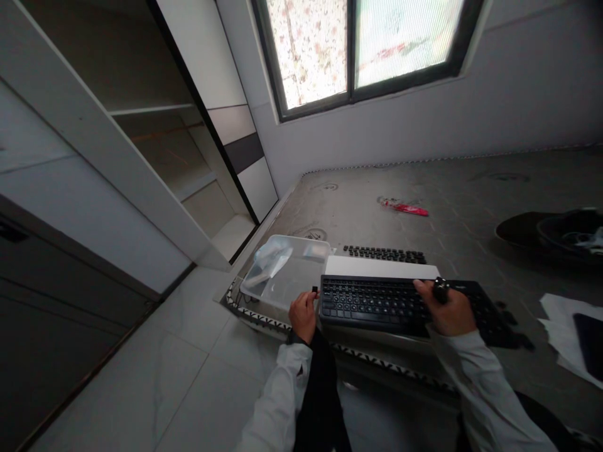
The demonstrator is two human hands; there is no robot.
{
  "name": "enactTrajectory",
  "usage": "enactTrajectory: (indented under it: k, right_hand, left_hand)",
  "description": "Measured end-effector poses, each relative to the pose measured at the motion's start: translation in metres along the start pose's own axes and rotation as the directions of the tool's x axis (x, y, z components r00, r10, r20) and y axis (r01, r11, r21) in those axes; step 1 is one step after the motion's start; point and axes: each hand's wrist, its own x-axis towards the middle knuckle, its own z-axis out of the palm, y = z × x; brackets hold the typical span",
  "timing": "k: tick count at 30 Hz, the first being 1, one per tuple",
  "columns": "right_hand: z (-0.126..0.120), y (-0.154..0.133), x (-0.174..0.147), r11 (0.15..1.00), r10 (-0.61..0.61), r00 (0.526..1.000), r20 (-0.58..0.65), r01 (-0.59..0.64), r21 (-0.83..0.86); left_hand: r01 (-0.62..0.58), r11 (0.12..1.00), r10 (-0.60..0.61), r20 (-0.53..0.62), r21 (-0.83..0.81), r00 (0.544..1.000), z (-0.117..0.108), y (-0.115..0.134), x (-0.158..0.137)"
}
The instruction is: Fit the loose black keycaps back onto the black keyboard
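A black keyboard (372,300) lies in front of me, its back edge along a white box or strip (384,267). At its left end, my left hand (304,314) pinches a small black keycap (315,290) between thumb and fingertips. My right hand (450,311) is over the right part of the keyboard, closed around a short black object (441,290) with a shiny top; the rest is hidden in the fist. Behind the white strip, loose black keycaps (384,253) lie in rows.
A clear plastic bin (287,270) with plastic bags stands at left. A red packet (407,208) lies farther back on the grey mattress (348,201). At right are a dark cap (556,232), white paper (560,317) and a dark phone-like slab (591,345). An open wardrobe (188,150) is at left.
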Motion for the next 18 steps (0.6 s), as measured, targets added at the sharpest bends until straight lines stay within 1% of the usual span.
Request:
enactTrajectory:
  k: [8, 18]
  right_hand:
    - [-0.0045, 0.0007, -0.0006, 0.999, 0.009, 1.000, -0.007, -0.009, -0.050]
    - [-0.0067, 0.0002, -0.0005, 0.995, 0.018, 1.000, -0.001, -0.018, -0.101]
  left_hand:
    - [-0.024, 1.000, 0.024, -0.008, -0.001, 1.000, 0.0005, -0.0006, -0.0011]
    - [-0.011, 1.000, 0.011, -0.019, -0.004, 1.000, -0.0024, 0.0039, -0.0019]
